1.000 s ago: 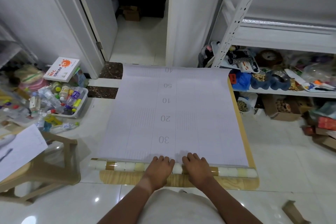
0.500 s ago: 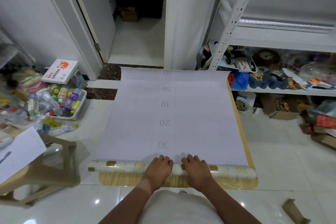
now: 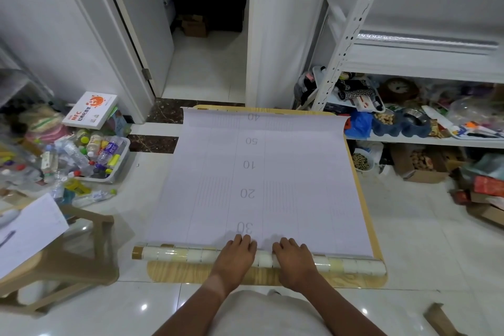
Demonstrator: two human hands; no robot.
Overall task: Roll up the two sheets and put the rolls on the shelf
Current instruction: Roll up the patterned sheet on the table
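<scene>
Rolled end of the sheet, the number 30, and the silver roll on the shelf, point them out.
rolled end (image 3: 191,254), head view, left stretch.
number 30 (image 3: 245,227), head view, its digits.
silver roll (image 3: 425,42), head view, middle.

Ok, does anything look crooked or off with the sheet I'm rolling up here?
Slightly. The roll sticks out past the wood-grain sheet on the left and sits at a small angle, so it may wind up uneven. Both hands, left and right, press near the middle; the ends are unsupported.

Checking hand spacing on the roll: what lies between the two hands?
In the head view, only a bare white stretch of the roll shows between the left hand and right hand; nothing else.
</scene>
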